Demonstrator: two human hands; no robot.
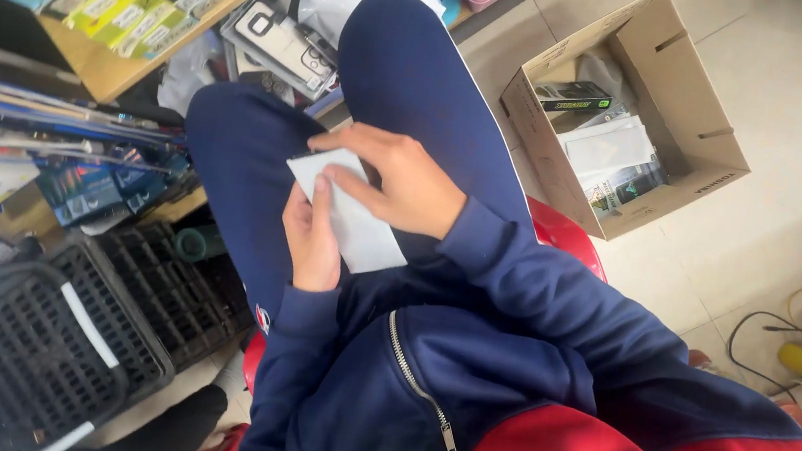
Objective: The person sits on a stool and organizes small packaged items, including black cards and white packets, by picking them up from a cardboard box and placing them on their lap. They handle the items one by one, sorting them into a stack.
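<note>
A flat white packet (359, 236) rests on my lap over dark blue trousers. My left hand (311, 240) grips its lower left edge from beneath, thumb lying on top. My right hand (396, 177) covers the packet's upper part, fingers curled over its top edge. Both sleeves are dark blue. I sit on a red stool (563, 236), and the packet's far corner is hidden under my right hand.
An open cardboard box (677, 96) with white and dark packets stands on the tiled floor at right. Black plastic baskets (35, 345) sit at lower left. Shelves (107, 71) with packaged goods fill the upper left. Cables (800, 347) lie at far right.
</note>
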